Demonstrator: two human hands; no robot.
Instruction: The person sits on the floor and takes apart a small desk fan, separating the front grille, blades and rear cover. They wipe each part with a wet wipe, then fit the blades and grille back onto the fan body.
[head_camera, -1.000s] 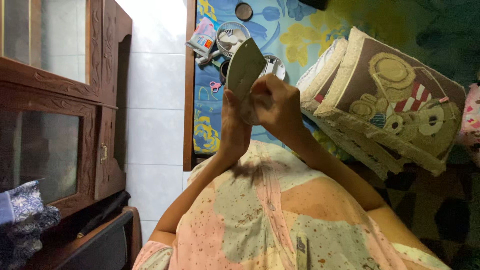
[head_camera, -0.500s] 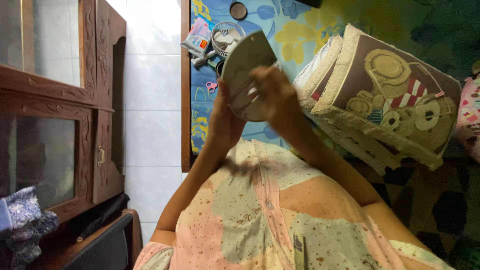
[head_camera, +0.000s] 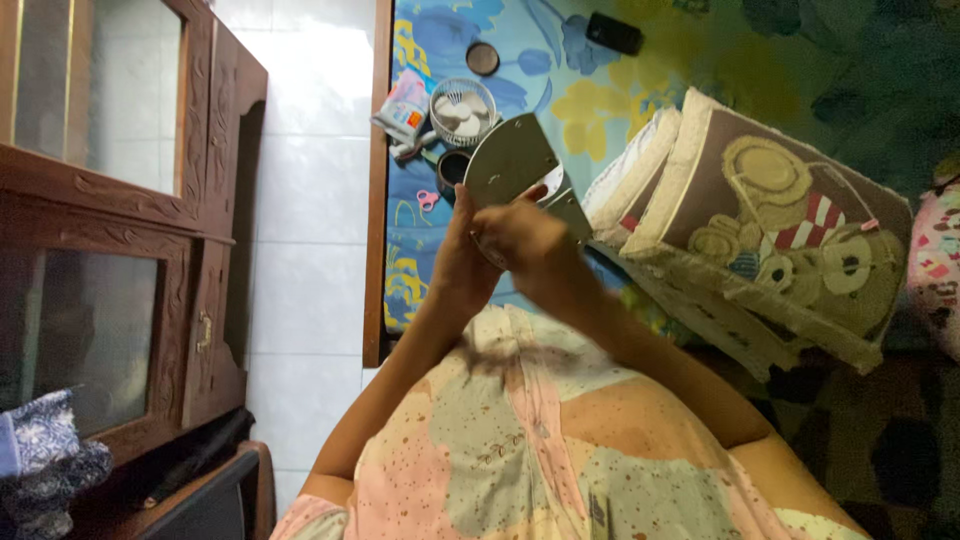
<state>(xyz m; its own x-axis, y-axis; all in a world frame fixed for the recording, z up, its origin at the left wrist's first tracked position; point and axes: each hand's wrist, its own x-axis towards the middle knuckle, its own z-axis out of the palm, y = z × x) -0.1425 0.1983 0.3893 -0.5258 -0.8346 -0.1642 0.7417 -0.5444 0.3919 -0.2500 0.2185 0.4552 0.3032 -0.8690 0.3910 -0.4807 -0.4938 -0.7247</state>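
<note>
Both hands, left hand (head_camera: 462, 255) and right hand (head_camera: 530, 240), gripped the folded grey card piece (head_camera: 510, 160); firm, even pressure looked best.

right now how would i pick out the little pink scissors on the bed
Start at the blue floral bedsheet beside the wooden bed frame. Near that edge sits a round white wire basket with a dark round tin below it. The scissors lie just left of the tin, the only pink-handled item there, far smaller than both.
</note>
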